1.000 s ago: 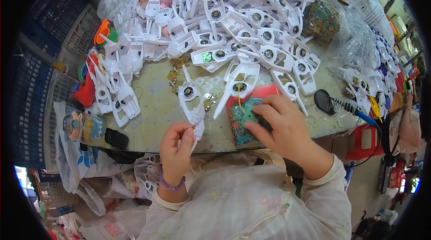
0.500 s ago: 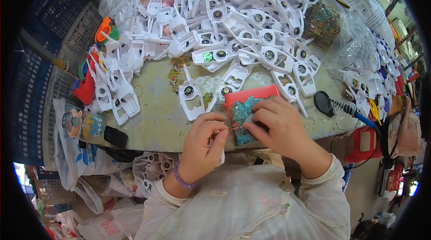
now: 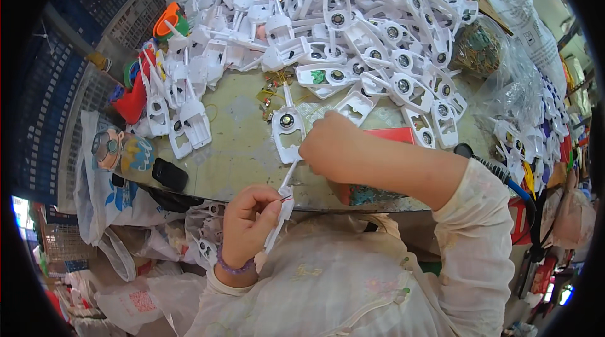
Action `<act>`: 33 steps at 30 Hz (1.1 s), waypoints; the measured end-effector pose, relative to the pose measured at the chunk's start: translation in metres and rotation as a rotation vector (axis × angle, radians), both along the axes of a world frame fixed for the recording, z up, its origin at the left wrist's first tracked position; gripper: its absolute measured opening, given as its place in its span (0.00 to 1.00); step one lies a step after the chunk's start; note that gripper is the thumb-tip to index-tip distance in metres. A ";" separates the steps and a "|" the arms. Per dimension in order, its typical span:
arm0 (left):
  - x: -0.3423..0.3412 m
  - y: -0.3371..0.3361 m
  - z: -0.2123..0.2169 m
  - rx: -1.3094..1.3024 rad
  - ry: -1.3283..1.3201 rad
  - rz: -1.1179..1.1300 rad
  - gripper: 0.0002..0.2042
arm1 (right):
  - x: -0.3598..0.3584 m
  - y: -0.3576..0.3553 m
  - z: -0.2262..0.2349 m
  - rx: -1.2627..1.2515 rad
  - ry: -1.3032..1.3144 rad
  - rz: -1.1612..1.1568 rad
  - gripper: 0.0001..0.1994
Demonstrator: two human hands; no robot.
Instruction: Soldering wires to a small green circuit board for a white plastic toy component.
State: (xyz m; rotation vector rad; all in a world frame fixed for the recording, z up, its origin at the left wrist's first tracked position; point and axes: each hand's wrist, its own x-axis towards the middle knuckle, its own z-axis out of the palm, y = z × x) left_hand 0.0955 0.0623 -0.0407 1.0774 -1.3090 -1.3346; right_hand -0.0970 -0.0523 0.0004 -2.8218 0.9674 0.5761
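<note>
Near my body, my left hand (image 3: 251, 218) is closed on a white plastic part (image 3: 285, 206) with a long thin stem pointing up and away. A thin red wire end (image 3: 287, 198) shows at its thumb and forefinger. My right hand (image 3: 332, 149) reaches across to the left, fingers curled down, at the edge of a white plastic housing (image 3: 288, 124) with a round speaker. Its fingertips are mostly hidden, so what they hold cannot be made out. Beneath the right forearm lies a red box (image 3: 392, 136) with a tangle of blue-green wires (image 3: 372, 195), partly covered.
A large heap of white housings (image 3: 378, 40) fills the back of the table. To the left are a black object (image 3: 169, 175) and a clear jar (image 3: 135, 153). On the right sit a soldering iron (image 3: 490, 165) and a plastic bag (image 3: 504, 94). Small circuit boards (image 3: 270, 94) lie mid-table.
My right hand has left the blue-green wires and moved left and away toward the speaker housing. My left hand has drawn back toward my body with the white part. The view has shifted slightly.
</note>
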 end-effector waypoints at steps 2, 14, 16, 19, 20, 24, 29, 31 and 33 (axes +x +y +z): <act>0.005 0.001 -0.003 0.031 0.042 0.012 0.03 | 0.021 -0.001 -0.012 -0.025 0.127 -0.008 0.05; 0.014 -0.002 -0.014 -0.101 0.015 -0.025 0.03 | -0.003 -0.015 -0.004 -0.031 -0.262 -0.425 0.11; 0.013 -0.002 -0.011 -0.090 0.026 -0.053 0.03 | -0.027 -0.025 0.010 -0.100 -0.639 -0.575 0.13; 0.006 -0.008 -0.012 -0.068 0.127 -0.147 0.03 | -0.066 -0.042 0.026 0.075 -0.947 -0.775 0.14; 0.000 -0.012 -0.010 -0.071 0.126 -0.143 0.03 | -0.076 -0.043 0.024 0.163 -1.101 -0.820 0.13; -0.031 -0.035 0.002 0.025 0.222 -0.329 0.03 | -0.092 -0.025 0.043 0.377 -1.434 -0.913 0.10; -0.064 -0.054 0.012 0.039 0.160 -0.536 0.03 | -0.108 0.007 0.074 0.348 -1.592 -0.855 0.10; -0.068 -0.056 0.012 -0.038 0.136 -0.562 0.03 | -0.120 0.021 0.085 0.295 -1.656 -0.812 0.11; -0.068 -0.055 0.013 -0.111 0.115 -0.575 0.03 | -0.119 0.042 0.096 0.288 -1.754 -0.799 0.11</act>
